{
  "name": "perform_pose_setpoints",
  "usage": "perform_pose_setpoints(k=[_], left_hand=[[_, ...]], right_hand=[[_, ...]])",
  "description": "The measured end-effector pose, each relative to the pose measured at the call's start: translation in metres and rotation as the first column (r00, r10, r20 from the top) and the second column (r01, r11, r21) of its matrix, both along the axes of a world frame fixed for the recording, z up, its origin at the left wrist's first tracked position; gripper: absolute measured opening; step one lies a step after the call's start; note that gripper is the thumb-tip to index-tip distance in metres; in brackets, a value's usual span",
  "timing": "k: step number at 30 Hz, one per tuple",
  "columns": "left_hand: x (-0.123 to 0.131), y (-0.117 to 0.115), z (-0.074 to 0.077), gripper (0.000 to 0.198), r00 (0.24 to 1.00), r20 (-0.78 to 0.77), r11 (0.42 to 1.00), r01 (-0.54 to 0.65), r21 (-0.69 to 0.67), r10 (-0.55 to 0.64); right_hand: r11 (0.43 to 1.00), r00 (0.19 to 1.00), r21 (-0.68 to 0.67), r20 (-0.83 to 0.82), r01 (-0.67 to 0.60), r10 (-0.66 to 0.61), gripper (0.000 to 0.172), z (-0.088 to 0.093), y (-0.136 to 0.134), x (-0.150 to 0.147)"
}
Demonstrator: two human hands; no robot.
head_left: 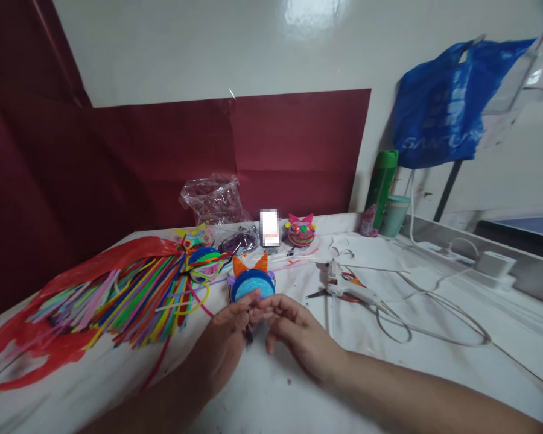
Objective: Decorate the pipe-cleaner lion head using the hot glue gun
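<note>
While the left hand (224,337) pinched a small dark piece (248,335), the right hand's (301,334) hold could not be told; behind them on the tabletop (280,398) sat the orange-eared blue figure (254,284), and light fingertip pressure suited such fiddly work.

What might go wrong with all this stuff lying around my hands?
The scissors lie with a blade pointing toward your right hand, so a sideways reach might nick it. The glue gun seems to lie over them; if hot, which I can't tell, picking them up might mean a burn. The loose pipe cleaners beyond your left hand could get swept aside.
</note>
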State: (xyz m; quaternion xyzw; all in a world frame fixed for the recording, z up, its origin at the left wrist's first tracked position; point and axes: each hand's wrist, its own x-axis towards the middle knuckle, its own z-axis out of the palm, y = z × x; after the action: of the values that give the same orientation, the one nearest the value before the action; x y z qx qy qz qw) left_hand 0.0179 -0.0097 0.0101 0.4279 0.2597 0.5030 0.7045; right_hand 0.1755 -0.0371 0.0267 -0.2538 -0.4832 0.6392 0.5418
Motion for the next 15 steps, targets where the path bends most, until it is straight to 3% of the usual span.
perform_pose_setpoints(k=[2, 6, 10, 15], left_hand=[[0.003, -0.003, 0.006, 0.028, 1.0, 0.02, 1.0, -0.007, -0.019, 0.008], [0.007, -0.006, 0.009, 0.02, 0.998, 0.04, 0.996, -0.05, -0.072, 0.053], [0.009, -0.006, -0.001, 0.031, 0.999, 0.054, 0.993, 0.012, -0.115, -0.006], [0.012, -0.008, -0.006, 0.042, 0.994, 0.088, 0.994, 0.078, -0.075, -0.071]], right_hand=[[0.994, 0.991, -0.092, -0.122, -0.059, 0.048, 0.024, 0.001, 0.001, -0.009], [0.983, 0.986, -0.137, -0.131, -0.119, 0.102, 0.027, 0.001, 0.003, -0.017], [0.967, 0.977, -0.194, -0.168, -0.164, 0.131, 0.037, -0.001, 0.005, -0.014], [0.933, 0.968, -0.284, -0.181, -0.222, 0.175, 0.038, -0.007, 0.008, -0.007]])
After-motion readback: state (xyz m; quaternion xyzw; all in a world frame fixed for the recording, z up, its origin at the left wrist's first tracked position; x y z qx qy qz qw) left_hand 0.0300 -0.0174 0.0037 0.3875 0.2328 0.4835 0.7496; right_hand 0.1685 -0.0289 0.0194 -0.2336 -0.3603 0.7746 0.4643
